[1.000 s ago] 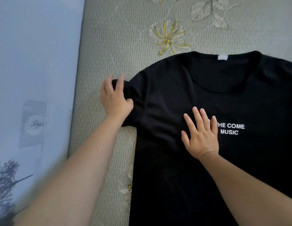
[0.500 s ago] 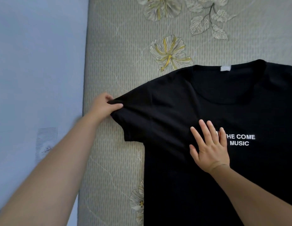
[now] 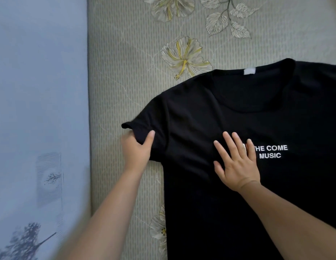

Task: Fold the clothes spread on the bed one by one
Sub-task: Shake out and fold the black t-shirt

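Note:
A black T-shirt [image 3: 210, 203] lies face up on the bed, with white lettering "THE COME MUSIC" on its chest and a white label inside the collar. Its right part runs out of frame. My left hand [image 3: 139, 149] grips the hem of the shirt's left sleeve [image 3: 144, 122], thumb on top and fingers underneath, and the sleeve edge is lifted slightly off the bed. My right hand [image 3: 236, 164] rests flat on the chest, fingers spread, just left of the lettering and covering its first letter.
The bed [image 3: 125, 72] has a grey-green ribbed cover printed with pale flowers and leaves. A blue wall [image 3: 39, 91] with tree prints runs along the bed's left edge, close to the sleeve.
My left hand has shifted from the sleeve's outer tip to its lower hem and taken a fresh grip there. The right hand stays pressed on the chest.

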